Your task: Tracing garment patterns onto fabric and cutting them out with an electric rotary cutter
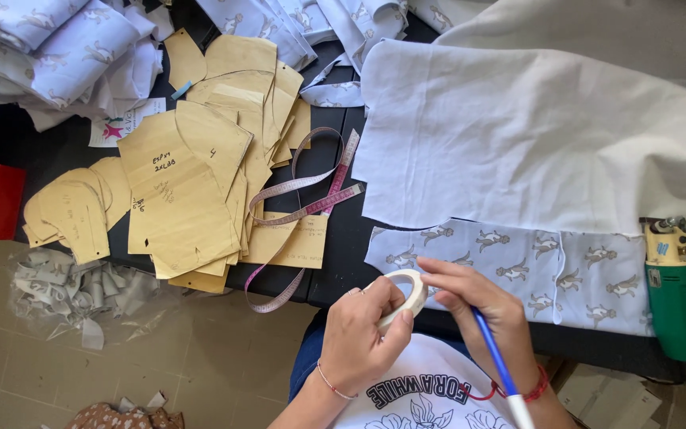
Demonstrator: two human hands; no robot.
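Both hands meet just below the printed fabric panel [518,262]; your left hand [363,330] grips the masking tape roll [406,295]; your right hand [478,306], clasping a blue pen [495,357], picks at its edge; keep the roll steady.

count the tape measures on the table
1: a pink tape measure looped beside the paper patterns, its end hanging off the table edge. Others may be hidden under fabric.
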